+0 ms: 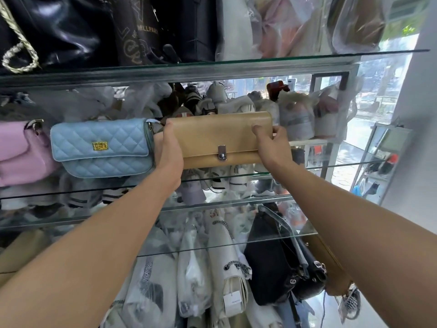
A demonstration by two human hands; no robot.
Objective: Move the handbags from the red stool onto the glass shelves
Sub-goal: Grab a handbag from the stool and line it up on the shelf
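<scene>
- Tan handbag (220, 138), silver clasp facing out, is upright just above the front edge of the middle glass shelf (343, 164); I cannot tell whether it rests on it.
- Left hand (169, 147) grips its left end, and right hand (272, 145) grips its right end.
- Blue quilted handbag (101, 147) is just left of it, then a pink handbag (21, 152).

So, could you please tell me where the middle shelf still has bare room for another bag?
Bare glass lies right of the tan bag, between the right hand and the middle shelf end. Leftward it is crowded: the blue bag is next to the left hand, with the pink bag beyond. The top shelf is packed.
</scene>
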